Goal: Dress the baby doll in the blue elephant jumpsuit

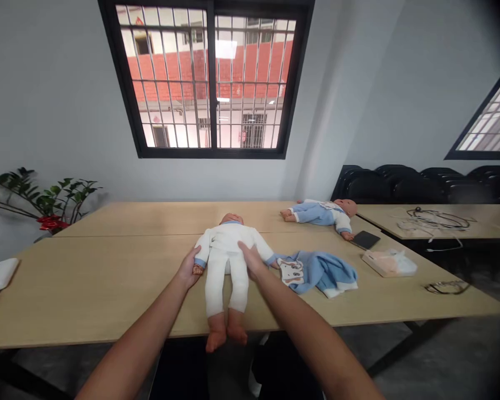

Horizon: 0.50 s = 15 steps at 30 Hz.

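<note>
A baby doll (226, 244) in a white outfit with blue collar and cuffs lies on its back at the table's front edge. Its bare feet hang over the edge, pointing towards me. My left hand (189, 268) grips the doll's arm at the blue cuff on the left. On the other side, my right hand (252, 259) holds the doll by the waist, thumb on top and the other fingers mostly hidden. Close to the right cuff lies a crumpled blue garment (323, 271) with a white animal-face patch.
A second doll (316, 213) in blue and white lies at the back right of the table (108, 289). Near it are a dark flat object (365, 240), a tissue pack (389, 263) and eyeglasses (446, 287). A potted plant (54, 203) stands at the left.
</note>
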{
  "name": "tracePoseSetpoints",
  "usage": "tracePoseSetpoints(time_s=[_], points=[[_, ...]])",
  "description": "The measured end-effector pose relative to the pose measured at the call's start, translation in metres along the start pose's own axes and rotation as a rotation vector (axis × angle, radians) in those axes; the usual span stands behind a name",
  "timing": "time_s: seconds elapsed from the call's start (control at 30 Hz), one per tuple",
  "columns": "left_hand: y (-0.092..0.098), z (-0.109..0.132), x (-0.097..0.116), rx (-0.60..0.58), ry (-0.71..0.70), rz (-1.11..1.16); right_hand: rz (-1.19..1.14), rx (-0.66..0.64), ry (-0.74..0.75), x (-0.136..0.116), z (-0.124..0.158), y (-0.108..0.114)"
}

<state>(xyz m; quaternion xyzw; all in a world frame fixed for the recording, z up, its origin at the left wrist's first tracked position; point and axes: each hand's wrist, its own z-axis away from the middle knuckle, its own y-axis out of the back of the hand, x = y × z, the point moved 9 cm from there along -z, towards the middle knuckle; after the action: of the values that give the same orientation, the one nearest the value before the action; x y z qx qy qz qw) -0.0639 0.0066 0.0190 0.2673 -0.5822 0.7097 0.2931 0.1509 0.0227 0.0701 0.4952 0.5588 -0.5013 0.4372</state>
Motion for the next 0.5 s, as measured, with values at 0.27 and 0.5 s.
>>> tracePoseSetpoints(time_s=[0.27,0.5], points=[[0.018,-0.028,0.002,0.043,-0.067,-0.115,0.086,-0.049,0.088,0.014,-0.022,-0.002],[0.052,-0.04,0.021,0.186,-0.171,-0.174,0.646,-0.06,0.086,0.017,-0.018,0.011]])
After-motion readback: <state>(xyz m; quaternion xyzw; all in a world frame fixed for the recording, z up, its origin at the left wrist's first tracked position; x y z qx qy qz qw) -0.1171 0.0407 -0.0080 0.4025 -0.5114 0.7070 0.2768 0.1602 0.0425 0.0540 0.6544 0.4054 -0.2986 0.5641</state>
